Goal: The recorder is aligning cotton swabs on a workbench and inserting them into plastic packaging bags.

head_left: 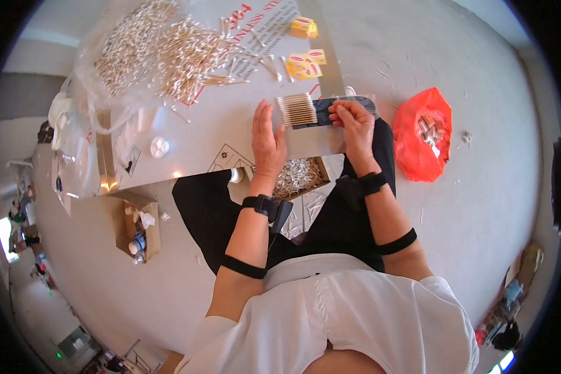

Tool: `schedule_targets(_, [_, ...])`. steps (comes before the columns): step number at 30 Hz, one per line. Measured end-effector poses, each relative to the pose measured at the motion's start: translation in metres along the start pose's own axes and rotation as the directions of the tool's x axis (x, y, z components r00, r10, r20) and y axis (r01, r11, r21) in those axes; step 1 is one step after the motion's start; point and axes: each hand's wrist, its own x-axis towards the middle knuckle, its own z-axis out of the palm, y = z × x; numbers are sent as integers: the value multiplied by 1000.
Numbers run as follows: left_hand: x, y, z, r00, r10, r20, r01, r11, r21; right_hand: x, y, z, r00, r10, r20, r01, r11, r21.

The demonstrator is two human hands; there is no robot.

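A row of cotton swabs (297,110) lies side by side on the metal-topped table, at the left end of a dark flat strip (323,112) with clear plastic showing at its right end. Just left of the row my left hand (268,142) stands on edge, fingers stretched out and holding nothing. My right hand (355,128) is closed over the strip's right part, thumb and fingers pinched together. What exactly lies between those fingertips, strip or clear film, is hard to make out.
A large heap of loose swabs (190,56) spills from a clear bag at the far left. Yellow printed packets (305,65) sit beyond the row. Below the table edge is a carton of swabs (299,177). A red bag (411,146) and an open cardboard box (159,230) stand on the floor.
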Motion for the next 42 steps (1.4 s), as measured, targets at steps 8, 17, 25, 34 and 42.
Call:
schedule_targets(8, [16,30,9,946,79,316,-223,865,450,-5,10,5,984,-175,28,168,878,-449])
schedule_targets(17, [2,7,17,977,20,211,-80,956,281,3,27,-14,969,-112,221,240,652,-720])
schedule_targets(25, [-2,20,19,960,81,267,-192,888,419,30,52,-53,963,-54,264,187,839,-511])
schedule_targets(34, [11,25,13,939,-49,340,-85,926,368,41,69,-60,967,-75,243,192,841,-506])
schedule_targets(42, [7,21,18,947,-49,316,-95,901,423,29,55,-57,952,-146,271,278,785,-554])
